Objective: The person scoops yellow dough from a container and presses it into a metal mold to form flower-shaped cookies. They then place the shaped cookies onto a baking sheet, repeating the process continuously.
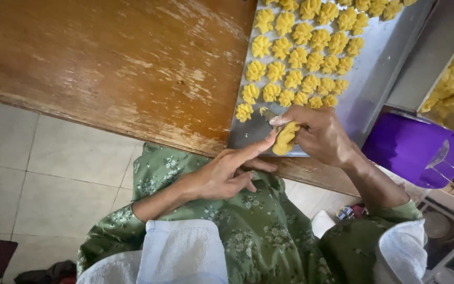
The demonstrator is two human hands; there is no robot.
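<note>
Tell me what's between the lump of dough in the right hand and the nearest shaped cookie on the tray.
In the head view, only bare metal tray lies between the dough lump in the right hand and the nearest cookie.

My worn wooden table (106, 58) fills the upper left. Below its near edge I see pale floor tiles (38, 173). Right of the table stands a purple plastic stool (411, 147), and below that a white shelf (447, 231).
</note>
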